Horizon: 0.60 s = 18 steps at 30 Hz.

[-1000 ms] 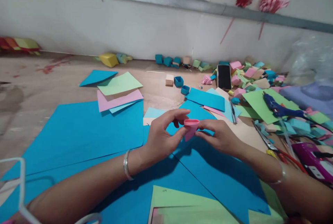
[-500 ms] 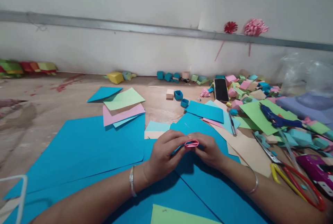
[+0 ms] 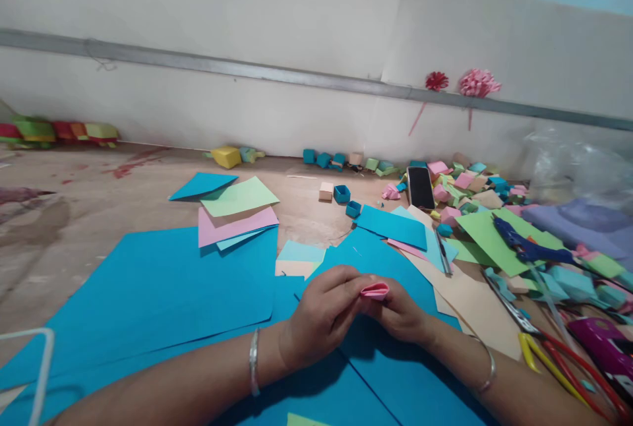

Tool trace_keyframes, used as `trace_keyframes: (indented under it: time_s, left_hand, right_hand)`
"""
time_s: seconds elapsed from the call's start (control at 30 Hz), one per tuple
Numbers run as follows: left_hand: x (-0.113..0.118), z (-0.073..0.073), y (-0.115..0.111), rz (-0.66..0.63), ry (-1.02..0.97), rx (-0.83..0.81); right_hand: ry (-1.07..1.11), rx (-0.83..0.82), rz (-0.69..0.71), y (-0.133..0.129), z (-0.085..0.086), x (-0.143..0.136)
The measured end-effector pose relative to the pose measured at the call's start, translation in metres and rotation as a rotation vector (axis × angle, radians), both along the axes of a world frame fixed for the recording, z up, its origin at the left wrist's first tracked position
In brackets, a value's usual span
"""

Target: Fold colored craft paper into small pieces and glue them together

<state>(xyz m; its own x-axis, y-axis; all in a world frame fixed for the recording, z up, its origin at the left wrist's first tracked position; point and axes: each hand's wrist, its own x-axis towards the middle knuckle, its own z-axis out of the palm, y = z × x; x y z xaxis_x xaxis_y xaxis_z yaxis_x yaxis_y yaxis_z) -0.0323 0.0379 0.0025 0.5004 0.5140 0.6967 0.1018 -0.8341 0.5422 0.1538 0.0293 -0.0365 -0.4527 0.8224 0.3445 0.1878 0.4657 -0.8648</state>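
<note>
A small folded pink paper piece (image 3: 376, 291) is pinched between both hands, its looped end facing up. My left hand (image 3: 329, 310) has its fingers closed round the piece's left side. On the other side, my right hand (image 3: 403, 312) grips it with thumb and fingers, and the fingertips of both hands meet. Much of the piece is hidden by the fingers. Under the hands lie large blue sheets (image 3: 188, 281), and the edge of a green sheet (image 3: 301, 420) shows at the bottom.
Behind are small blue boxes (image 3: 341, 194), a peach box (image 3: 325, 191) and a phone (image 3: 420, 187). On the right lie a blue glue gun (image 3: 527, 241), scissors (image 3: 554, 360), a pen (image 3: 443, 251) and many paper cubes. Folded sheets (image 3: 240, 197) lie left of centre.
Both hands and the pink piece sit slightly lower and further right in view. The piece's opening looks narrower. The whole view has shifted, showing more of the wall top.
</note>
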Motion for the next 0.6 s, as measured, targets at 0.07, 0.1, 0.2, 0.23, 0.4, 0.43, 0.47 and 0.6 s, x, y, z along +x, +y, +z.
trace_keyframes:
  time_s: [0.07,0.1,0.2,0.23,0.4,0.43,0.47,0.6]
  left_hand:
    - [0.000,0.001,-0.003,-0.009,-0.005,0.003]
    - [0.000,0.002,-0.004,-0.011,-0.008,0.002]
    - [-0.001,0.005,-0.007,-0.010,-0.023,-0.007]
    - [-0.001,0.007,-0.008,-0.005,-0.026,-0.016]
    - [0.000,0.011,-0.010,0.010,-0.020,-0.027]
    - [0.001,0.011,-0.010,0.004,-0.018,-0.013]
    - [0.001,0.012,-0.011,-0.001,-0.014,0.002]
    - [0.002,0.013,-0.011,0.000,0.040,0.046]
  right_hand:
    - [0.007,0.007,-0.002,-0.004,-0.001,-0.001]
    - [0.008,0.010,-0.012,-0.006,-0.001,-0.002]
    - [0.013,0.019,-0.048,-0.010,-0.001,-0.004]
    - [0.016,0.020,-0.051,-0.011,0.000,-0.005]
    - [0.014,-0.014,-0.035,-0.010,0.002,-0.007]
    - [0.009,-0.025,-0.042,-0.010,0.003,-0.008]
    - [0.003,-0.034,-0.047,-0.010,0.003,-0.008]
    - [-0.027,-0.040,-0.057,-0.009,0.003,-0.006]
